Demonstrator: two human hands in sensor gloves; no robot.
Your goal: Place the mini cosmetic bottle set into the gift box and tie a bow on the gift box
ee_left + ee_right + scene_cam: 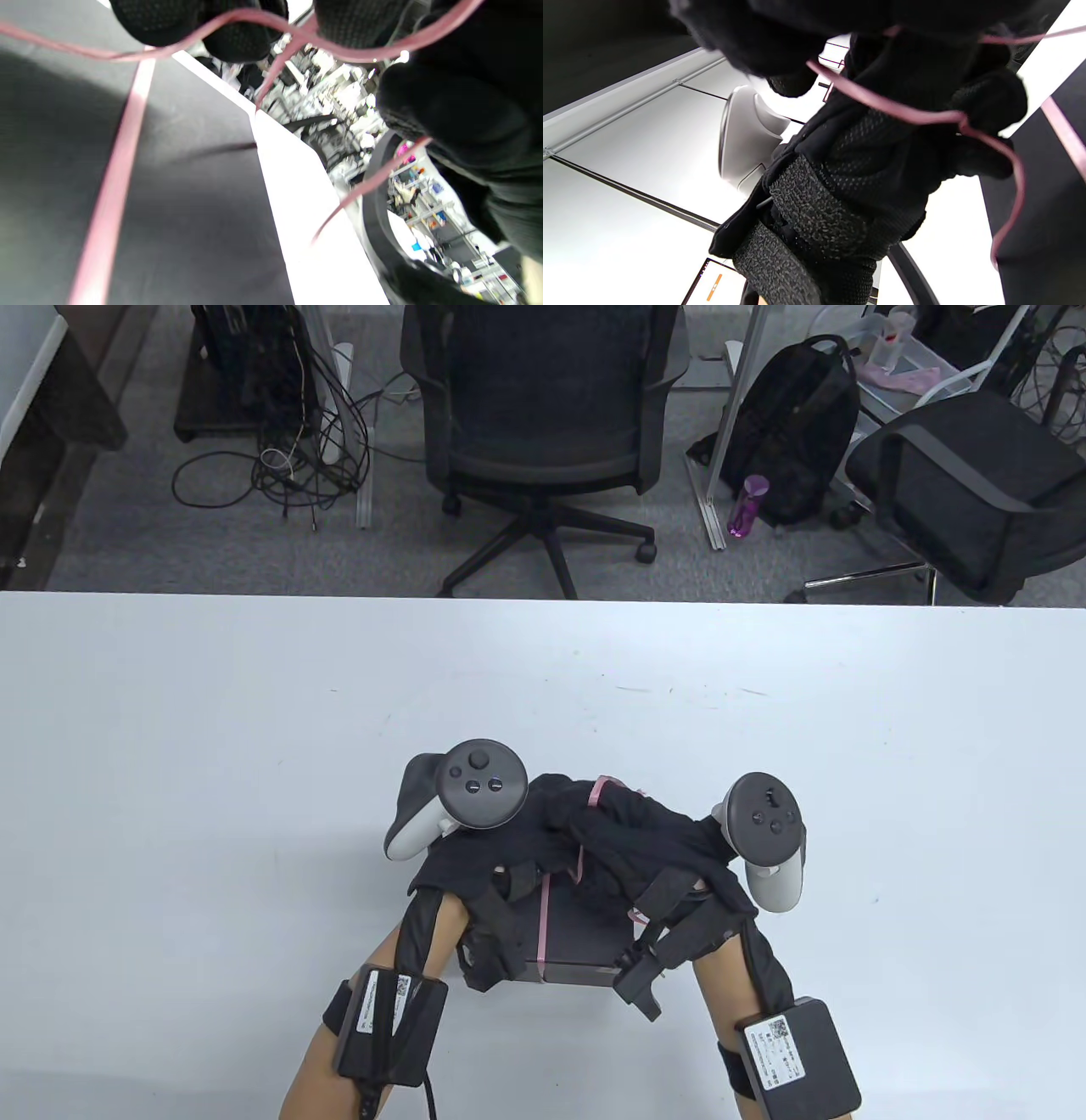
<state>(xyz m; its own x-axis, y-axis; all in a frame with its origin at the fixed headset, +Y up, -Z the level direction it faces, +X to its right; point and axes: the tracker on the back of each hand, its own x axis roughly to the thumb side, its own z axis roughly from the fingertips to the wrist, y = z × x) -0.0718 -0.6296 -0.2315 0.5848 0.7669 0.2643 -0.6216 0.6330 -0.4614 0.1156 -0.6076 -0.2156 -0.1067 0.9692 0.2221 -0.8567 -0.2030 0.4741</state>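
Note:
A black gift box [585, 942] with its lid on lies near the table's front edge, a pink ribbon [541, 925] banded over it. Both gloved hands hover over the lid and meet there. My left hand [509, 857] and right hand [670, 836] each pinch a stretch of ribbon, and a small loop sticks up between them. In the left wrist view the band [114, 182] crosses the lid [191, 212], and loose ribbon arcs under the fingertips [237, 34]. The right wrist view shows ribbon [882, 101] stretched across the left glove [865, 169]. No cosmetic bottles are in sight.
The white table [254, 746] stretches wide around the box. Beyond its far edge stand two office chairs [543, 415], a black backpack [797, 424] and a purple bottle [747, 504] on the floor.

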